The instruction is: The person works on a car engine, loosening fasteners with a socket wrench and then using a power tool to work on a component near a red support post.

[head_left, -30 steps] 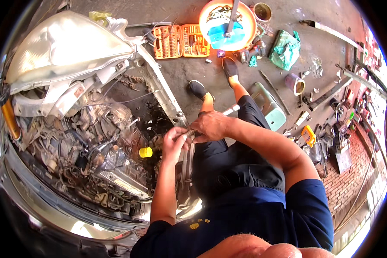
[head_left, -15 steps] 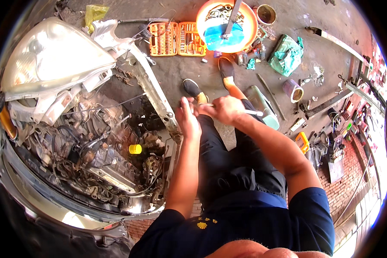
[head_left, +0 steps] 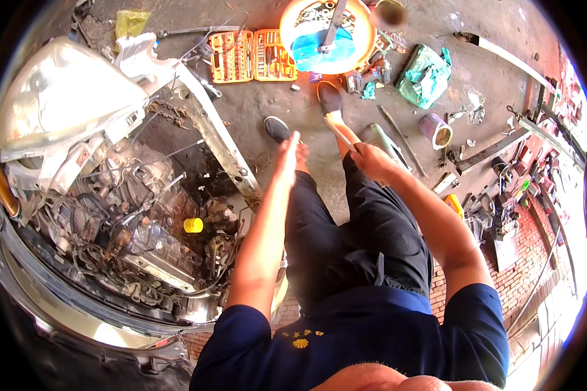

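Observation:
My right hand (head_left: 374, 161) is closed round a slim, shiny metal tool (head_left: 341, 135). One end of the tool points up and to the left, toward my foot; its exact kind does not show. Out to the left of it, my left hand (head_left: 287, 158) hangs in the air with its fingers stretched and no object visible in it. It is nearest the car's pale metal front beam (head_left: 222, 140). Left of that beam lies the opened engine bay (head_left: 153, 241), where a yellow cap (head_left: 193, 225) stands out.
Ahead on the floor are an orange socket set case (head_left: 232, 57), an orange basin (head_left: 370, 39) of metal parts, and a green container with teal cloth (head_left: 424, 78). A headlight (head_left: 62, 98) sits far left. A tin (head_left: 437, 130), metal bars and loose parts lie right.
My hands have moved apart: the left to the left, the right to the right with the metal tool. The tool has swung to a steeper slant, and the view has shifted slightly.

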